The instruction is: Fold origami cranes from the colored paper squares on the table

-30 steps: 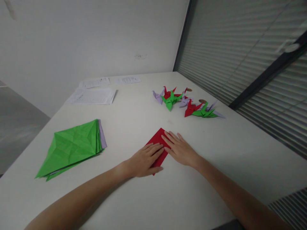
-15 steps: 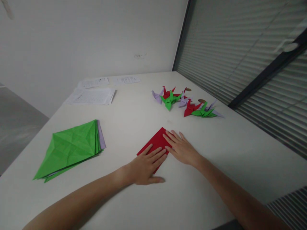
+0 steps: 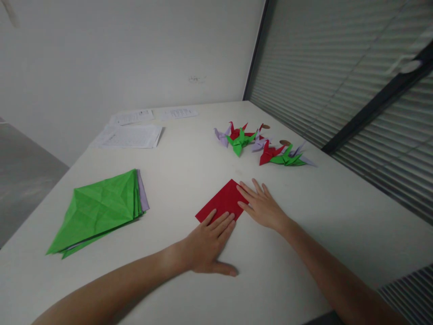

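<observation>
A red folded sheet of origami paper (image 3: 223,198) lies flat on the white table (image 3: 176,171) in front of me. My left hand (image 3: 208,243) rests flat over its near edge, fingers stretched out and thumb spread to the right. On the paper's right edge lie the fingertips of my right hand (image 3: 262,205), its fingers apart. Neither hand grips anything. The paper's near edge is partly hidden under my left fingers.
To the left is a stack of creased green paper (image 3: 104,203) with a purple sheet (image 3: 142,192) showing at its side. Folded paper cranes (image 3: 240,142) in red, green and purple sit toward the window blinds (image 3: 338,76). Printed sheets (image 3: 131,135) lie at the back left.
My right hand has slid slightly right, toward the paper's edge. My left hand has drawn a little toward me, so more of the red paper shows.
</observation>
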